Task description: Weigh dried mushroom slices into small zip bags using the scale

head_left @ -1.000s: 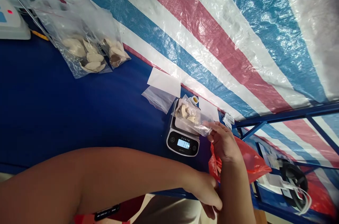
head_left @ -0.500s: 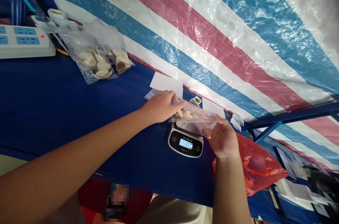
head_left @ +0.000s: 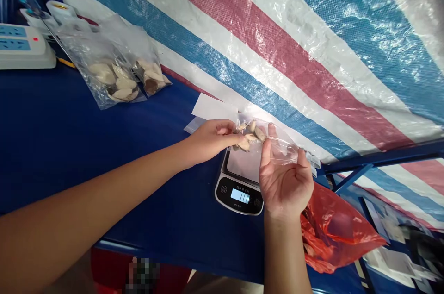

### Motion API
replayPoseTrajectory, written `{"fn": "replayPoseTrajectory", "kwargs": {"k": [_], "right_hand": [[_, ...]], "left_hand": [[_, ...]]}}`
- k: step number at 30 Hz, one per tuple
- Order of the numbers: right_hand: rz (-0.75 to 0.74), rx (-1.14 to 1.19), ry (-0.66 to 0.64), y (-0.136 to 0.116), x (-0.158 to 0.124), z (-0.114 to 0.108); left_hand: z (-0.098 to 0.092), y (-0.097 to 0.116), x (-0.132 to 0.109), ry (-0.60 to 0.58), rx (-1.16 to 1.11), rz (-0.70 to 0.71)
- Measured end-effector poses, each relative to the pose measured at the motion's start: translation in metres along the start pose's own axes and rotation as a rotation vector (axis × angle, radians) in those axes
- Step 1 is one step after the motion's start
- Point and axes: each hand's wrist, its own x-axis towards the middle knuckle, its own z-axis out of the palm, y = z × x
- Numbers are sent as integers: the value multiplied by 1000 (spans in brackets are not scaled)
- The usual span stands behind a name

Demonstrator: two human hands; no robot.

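A small clear plastic bag [head_left: 267, 141] with several pale and brown slices is held just above the pan of a small digital scale [head_left: 240, 178]. My left hand [head_left: 211, 137] pinches the bag's left end, fingers closed on it. My right hand [head_left: 285, 178] is palm up under the bag's right end, with the thumb and fingers curled round the plastic. The scale's lit display [head_left: 240, 196] faces me on the blue table [head_left: 104, 155].
Two larger clear bags of slices [head_left: 114, 71] lie at the far left beside a white power strip [head_left: 22, 48]. White paper sheets [head_left: 211, 109] and flat empty bags lie behind the scale. A red plastic bag [head_left: 333, 234] hangs at the table's right edge. A striped tarpaulin [head_left: 277, 30] forms the backdrop.
My left hand came up from below the table edge and took hold of the bag's left end. Both hands have lifted the bag off the scale pan.
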Motion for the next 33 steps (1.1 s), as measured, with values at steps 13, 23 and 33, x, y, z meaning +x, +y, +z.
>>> {"fn": "replayPoseTrajectory", "kwargs": {"k": [13,23,33], "right_hand": [[355,-191,-421,7,-5,-12],[274,-268,-268,14,-3,-13],[200,-289,23,18,5,-17]], "left_hand": [[-9,5,-4,195,342,376],[-12,16,-2,339,334,435],[-15,38,7,406,517,579]]}}
